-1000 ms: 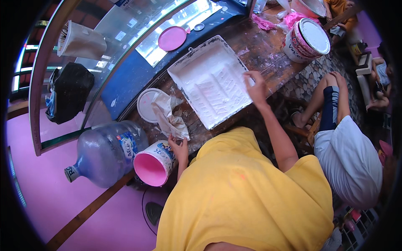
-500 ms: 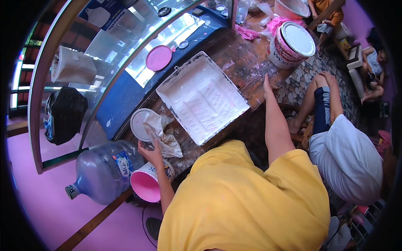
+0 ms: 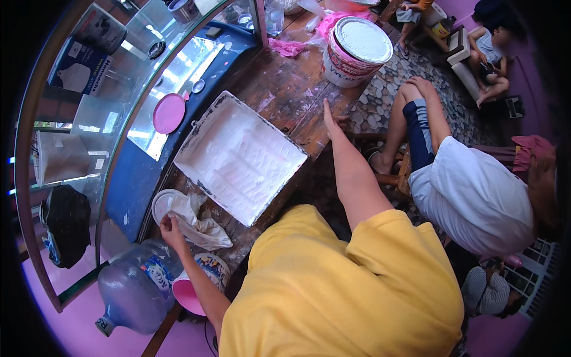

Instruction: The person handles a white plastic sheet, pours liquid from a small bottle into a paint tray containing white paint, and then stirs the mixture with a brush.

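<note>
My left hand (image 3: 171,231) is beside a round white lid (image 3: 160,205) and a crumpled off-white cloth (image 3: 205,229) lying partly over it. Its fingers are drawn together at their edge; what they pinch, if anything, is too small to make out. My right hand (image 3: 332,122) rests at the table's edge, fingers stretched out and holding nothing. Between the hands a square paint tray (image 3: 238,160), coated in white paint, lies on the wooden table (image 3: 297,116). Beyond my right hand stands a paint bucket (image 3: 351,65) with a white-smeared lid.
A pink-lined pail (image 3: 188,295) and a large clear water jug (image 3: 134,291) lie below my left forearm. A glass display case (image 3: 107,166) borders the left, with a pink lid (image 3: 169,113) on its blue base. A person in a white shirt (image 3: 476,196) sits close on my right.
The view has shifted, so the table and tray appear further left. My left hand's fingers have drawn together at the lid and cloth. My right hand stays at the table edge.
</note>
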Tool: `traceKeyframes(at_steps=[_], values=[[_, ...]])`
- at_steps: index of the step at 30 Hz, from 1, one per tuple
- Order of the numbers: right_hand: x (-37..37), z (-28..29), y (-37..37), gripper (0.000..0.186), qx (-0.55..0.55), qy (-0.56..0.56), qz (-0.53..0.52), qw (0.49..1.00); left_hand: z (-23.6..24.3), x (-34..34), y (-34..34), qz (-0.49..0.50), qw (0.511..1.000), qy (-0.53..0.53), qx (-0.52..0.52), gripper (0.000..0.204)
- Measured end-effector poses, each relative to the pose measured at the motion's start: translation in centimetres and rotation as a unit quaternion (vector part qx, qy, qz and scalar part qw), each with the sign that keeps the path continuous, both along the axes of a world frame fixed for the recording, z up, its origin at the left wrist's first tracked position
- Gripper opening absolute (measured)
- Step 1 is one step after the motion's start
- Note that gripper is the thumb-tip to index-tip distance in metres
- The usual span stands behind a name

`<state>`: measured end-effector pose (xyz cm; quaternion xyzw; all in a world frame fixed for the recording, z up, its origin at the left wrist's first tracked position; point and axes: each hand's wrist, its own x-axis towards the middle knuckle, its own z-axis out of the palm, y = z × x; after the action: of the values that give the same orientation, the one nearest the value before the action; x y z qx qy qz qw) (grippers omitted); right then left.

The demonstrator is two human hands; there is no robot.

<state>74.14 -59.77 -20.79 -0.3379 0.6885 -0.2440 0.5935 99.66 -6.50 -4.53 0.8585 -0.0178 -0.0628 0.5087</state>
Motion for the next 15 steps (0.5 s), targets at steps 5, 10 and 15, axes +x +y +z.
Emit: traceKeyframes(at_steps=[5, 10, 15], values=[[-0.9, -1.2, -0.9, 0.097, 0.003, -0.036, 0.034, 0.999, 1.7, -0.2, -0.9, 0.035, 0.998, -0.038, 0.027, 0.017], [-0.8, 0.3, -1.1, 0.097, 0.043, -0.077, 0.053, 0.995, 0.6, -0.5, 1.8, 0.164, 0.983, -0.074, -0.04, 0.013], [0.3, 0.7, 0.0, 0.097, 0.052, -0.071, 0.071, 0.994, 1.0, -2.2, 2.6, 0.255, 0.959, -0.086, -0.089, 0.011]])
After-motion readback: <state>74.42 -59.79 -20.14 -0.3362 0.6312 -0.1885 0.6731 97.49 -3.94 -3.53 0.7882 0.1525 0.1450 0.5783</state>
